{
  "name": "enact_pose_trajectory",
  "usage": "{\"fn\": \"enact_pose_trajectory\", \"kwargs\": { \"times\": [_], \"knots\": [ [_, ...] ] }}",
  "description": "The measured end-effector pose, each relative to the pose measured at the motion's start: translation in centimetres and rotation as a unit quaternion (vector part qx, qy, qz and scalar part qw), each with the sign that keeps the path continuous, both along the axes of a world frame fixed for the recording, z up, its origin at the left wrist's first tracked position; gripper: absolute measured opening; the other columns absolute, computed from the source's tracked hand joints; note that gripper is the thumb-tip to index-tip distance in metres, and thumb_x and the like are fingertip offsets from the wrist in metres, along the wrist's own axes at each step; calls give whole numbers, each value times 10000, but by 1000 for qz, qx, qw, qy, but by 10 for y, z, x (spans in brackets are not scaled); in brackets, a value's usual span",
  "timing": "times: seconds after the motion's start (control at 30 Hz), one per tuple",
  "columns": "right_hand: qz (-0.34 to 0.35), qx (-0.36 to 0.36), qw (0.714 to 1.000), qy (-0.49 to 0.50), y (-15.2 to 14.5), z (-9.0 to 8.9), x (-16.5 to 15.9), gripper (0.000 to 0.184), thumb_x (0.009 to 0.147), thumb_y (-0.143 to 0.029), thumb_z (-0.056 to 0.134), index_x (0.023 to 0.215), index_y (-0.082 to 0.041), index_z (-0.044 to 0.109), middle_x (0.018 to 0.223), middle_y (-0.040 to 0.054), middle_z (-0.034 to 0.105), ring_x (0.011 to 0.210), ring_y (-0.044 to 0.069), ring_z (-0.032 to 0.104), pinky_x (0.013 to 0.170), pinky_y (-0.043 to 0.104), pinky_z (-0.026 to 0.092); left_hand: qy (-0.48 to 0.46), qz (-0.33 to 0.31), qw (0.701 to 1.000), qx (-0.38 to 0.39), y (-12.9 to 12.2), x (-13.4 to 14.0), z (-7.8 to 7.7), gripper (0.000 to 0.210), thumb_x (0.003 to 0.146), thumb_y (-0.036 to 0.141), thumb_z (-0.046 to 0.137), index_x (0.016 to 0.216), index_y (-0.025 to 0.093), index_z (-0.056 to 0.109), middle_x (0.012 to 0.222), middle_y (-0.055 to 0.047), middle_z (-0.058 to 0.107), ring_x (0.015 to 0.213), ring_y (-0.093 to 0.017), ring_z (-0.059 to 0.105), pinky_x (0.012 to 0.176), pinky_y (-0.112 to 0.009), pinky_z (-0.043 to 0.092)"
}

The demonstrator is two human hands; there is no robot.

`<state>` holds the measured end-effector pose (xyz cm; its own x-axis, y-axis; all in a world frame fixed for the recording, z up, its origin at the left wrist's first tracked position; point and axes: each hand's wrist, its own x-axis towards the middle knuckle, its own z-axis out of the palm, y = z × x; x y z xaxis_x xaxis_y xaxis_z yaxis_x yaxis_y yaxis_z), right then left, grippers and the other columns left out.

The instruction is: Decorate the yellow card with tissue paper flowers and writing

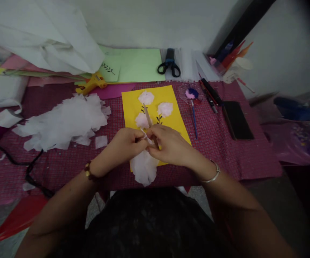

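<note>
Over the yellow sheet point(132, 102), my hands meet fingertip to fingertip. My right hand point(169, 145) is closed around a thin light-brown pointed stick point(147, 115), tilted with its point away from me. A small twisted piece of white tissue paper point(144, 134) sits between the fingers, pinched by my left hand point(126, 145). Pale pink tissue flowers point(146, 97) lie on the sheet with dark leafy sprigs point(159, 119) beside them. Below my hands, a fanned bunch of white tissue point(144, 168) overlaps the sheet's near edge. The fingers partly hide the lower stick.
On the left lie a heap of white tissue squares point(68, 120) and a yellow glue gun point(91, 84). Black-handled scissors point(169, 64) rest at the back. To the right are a paint dish point(191, 94), a blue paintbrush point(194, 120), pens point(211, 91) and a dark phone-like slab point(237, 120).
</note>
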<state>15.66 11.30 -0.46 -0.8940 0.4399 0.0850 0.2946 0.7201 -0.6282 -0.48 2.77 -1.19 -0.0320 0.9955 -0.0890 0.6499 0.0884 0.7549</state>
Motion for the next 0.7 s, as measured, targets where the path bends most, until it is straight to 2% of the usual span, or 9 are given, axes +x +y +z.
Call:
{"fn": "enact_pose_trajectory", "kwargs": {
  "times": [0.1, 0.33, 0.43, 0.57, 0.7],
  "knots": [
    [-26, 34, 999, 6, -2, -4, -2, 65, 835, -223, 500, 817, -179, 545, 757, 29, 573, 739, 169, 507, 668, 287, 339, 54, 2, 998, 26, -1, 2, 1, 285, 767, 211, 433, 519, 197, 293, 488, 55, 299, 471, -89, 309, 479, -266, 186],
    [-70, 18, 997, 4, 4, -6, -1, 106, 831, -220, 485, 738, -190, 525, 703, 18, 560, 670, 151, 493, 622, 274, 322, 159, -1, 987, 18, -3, 3, 9, 289, 779, 233, 449, 525, 211, 314, 475, 35, 378, 468, -112, 326, 508, -295, 173],
    [-71, 14, 997, 1, 4, -6, -1, 106, 823, -212, 480, 723, -189, 509, 689, 13, 550, 649, 144, 483, 608, 273, 310, 204, 19, 978, 25, -4, 4, 11, 269, 784, 252, 487, 556, 211, 348, 507, 28, 400, 485, -122, 335, 519, -299, 172],
    [-58, 11, 998, 2, 3, -6, -2, 149, 825, -229, 484, 682, -197, 459, 653, -3, 499, 630, 136, 449, 590, 275, 283, 218, 48, 972, 74, -5, 6, 9, 245, 825, 318, 518, 627, 204, 427, 599, 8, 478, 539, -132, 391, 532, -296, 206],
    [-78, -3, 997, 17, 3, -5, -1, 155, 821, -234, 495, 677, -200, 451, 648, -12, 489, 606, 124, 424, 581, 276, 272, 218, 73, 969, 95, -5, 3, 8, 279, 807, 260, 511, 575, 207, 365, 556, 15, 417, 534, -133, 366, 532, -305, 201]
  ]
}}
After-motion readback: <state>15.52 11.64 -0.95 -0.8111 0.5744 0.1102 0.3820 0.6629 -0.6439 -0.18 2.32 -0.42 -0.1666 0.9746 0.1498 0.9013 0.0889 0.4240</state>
